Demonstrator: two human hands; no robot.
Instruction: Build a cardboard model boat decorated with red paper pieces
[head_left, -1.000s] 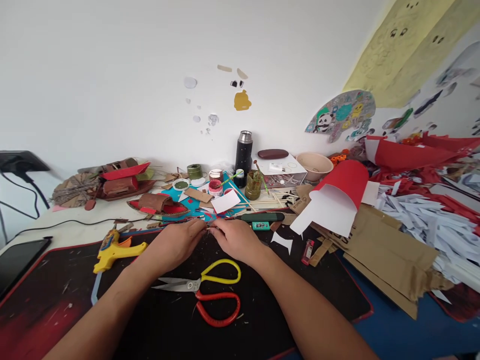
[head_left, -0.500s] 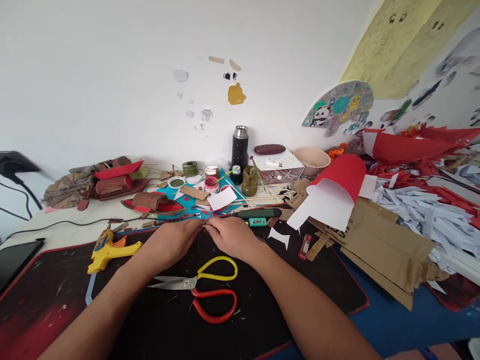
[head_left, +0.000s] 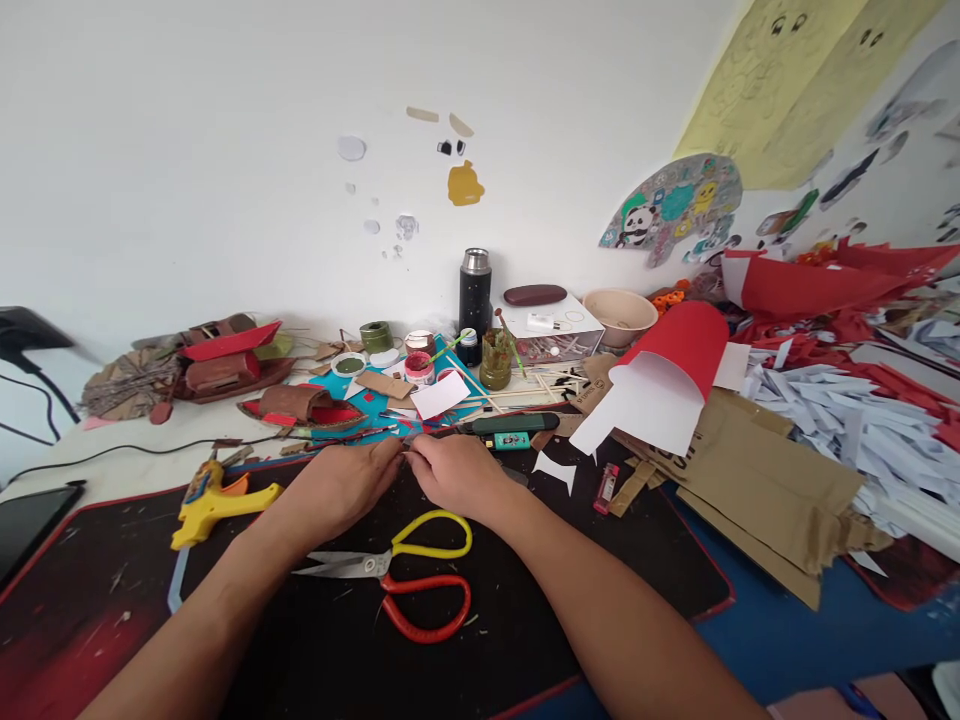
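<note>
My left hand and my right hand meet at the far part of the black mat, their fingertips pinched close together. Whatever lies between the fingers is too small and too hidden to name. Scissors with one yellow and one red handle rest just below my hands, blades slightly apart and pointing left. To the left of my left wrist lies a yellow glue gun with a pale glue stick. Beyond my right hand are a dark green utility knife and a small teal box.
Paint pots and brushes stand on a blue sheet behind my hands. Small model boats sit at left. A black flask rises by the wall. Rolled red paper, cardboard and paper strips crowd the right.
My view has shifted slightly, so everything sits a little further left in the picture. Both hands keep the same pinched pose; the scissors and glue gun stay in place.
</note>
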